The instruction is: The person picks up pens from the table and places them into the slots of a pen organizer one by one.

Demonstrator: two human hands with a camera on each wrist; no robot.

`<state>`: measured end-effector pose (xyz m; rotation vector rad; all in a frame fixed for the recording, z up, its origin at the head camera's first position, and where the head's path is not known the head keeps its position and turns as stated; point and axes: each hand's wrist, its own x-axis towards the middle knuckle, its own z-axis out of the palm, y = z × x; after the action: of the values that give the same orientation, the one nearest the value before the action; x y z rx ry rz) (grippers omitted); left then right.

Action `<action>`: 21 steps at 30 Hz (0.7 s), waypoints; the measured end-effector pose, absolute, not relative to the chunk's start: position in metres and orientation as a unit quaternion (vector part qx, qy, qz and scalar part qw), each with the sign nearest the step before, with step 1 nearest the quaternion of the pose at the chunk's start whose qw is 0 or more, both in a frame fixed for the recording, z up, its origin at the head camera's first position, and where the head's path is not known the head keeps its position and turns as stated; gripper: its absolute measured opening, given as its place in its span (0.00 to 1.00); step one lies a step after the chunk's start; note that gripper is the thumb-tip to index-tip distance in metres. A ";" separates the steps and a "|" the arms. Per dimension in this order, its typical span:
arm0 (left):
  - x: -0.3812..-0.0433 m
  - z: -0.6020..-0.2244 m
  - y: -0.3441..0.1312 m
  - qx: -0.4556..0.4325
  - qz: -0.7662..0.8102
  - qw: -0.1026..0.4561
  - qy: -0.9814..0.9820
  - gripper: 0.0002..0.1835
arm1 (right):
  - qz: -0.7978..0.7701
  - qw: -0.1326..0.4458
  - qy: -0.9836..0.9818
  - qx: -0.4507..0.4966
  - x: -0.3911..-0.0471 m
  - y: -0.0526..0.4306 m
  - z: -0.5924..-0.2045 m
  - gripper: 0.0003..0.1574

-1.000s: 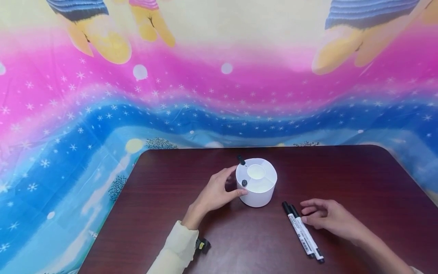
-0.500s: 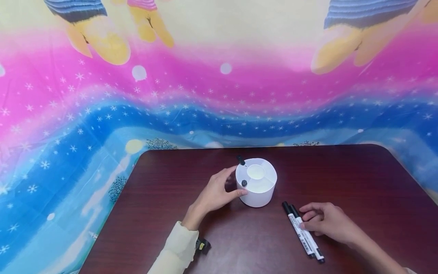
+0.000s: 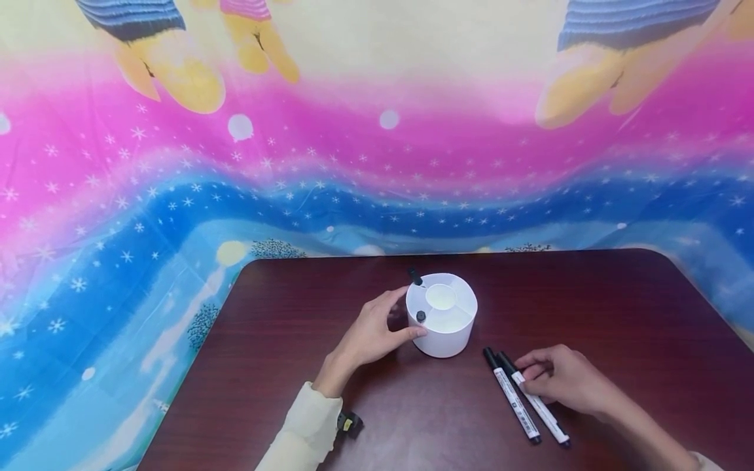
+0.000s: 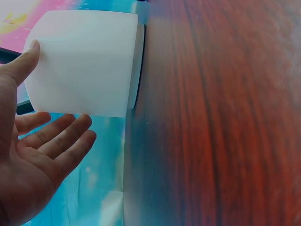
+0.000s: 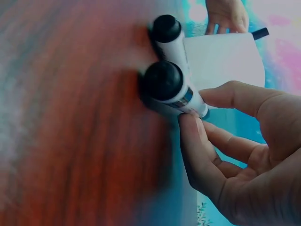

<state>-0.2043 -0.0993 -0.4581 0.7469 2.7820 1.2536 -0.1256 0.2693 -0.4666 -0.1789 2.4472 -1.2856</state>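
Note:
My left hand (image 3: 368, 330) holds a white round divided desk organizer (image 3: 444, 341) upright on the table, thumb on its near side. In the left wrist view, the thumb lies on the organizer wall (image 4: 84, 61) and the other fingers reach along its edge. Two black-ended items (image 3: 415, 276) stick out of its left compartment; their kind is unclear. My right hand (image 3: 568, 379) pinches a white marker with a black cap (image 3: 548, 415) between thumb and index finger. A second, similar marker (image 3: 518, 409) lies just left of it on the table.
The dark red-brown wooden table (image 3: 283, 307) has rounded far corners. Behind it hangs a colourful printed cloth (image 3: 389, 157). A small black device (image 3: 351, 423) sits at the left sleeve's cuff (image 3: 312, 418).
My right hand has closed on the right marker and shifted it slightly right, opening a gap between the two markers. The left hand and organizer have stayed in place.

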 end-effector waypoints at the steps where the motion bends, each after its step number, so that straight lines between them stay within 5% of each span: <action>1: -0.204 -0.458 -0.099 0.238 0.398 0.000 0.886 0.46 | -0.459 0.186 0.866 -0.068 -0.126 0.271 -0.465 0.26; 21: -0.203 -0.458 -0.099 0.237 0.397 -0.001 0.887 0.46 | -0.550 0.136 0.820 -0.086 -0.147 0.264 -0.434 0.30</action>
<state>-0.2033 -0.0990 -0.4581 0.7440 2.7881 1.2471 -0.1465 0.2635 -0.4341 -0.2489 2.3740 -1.5925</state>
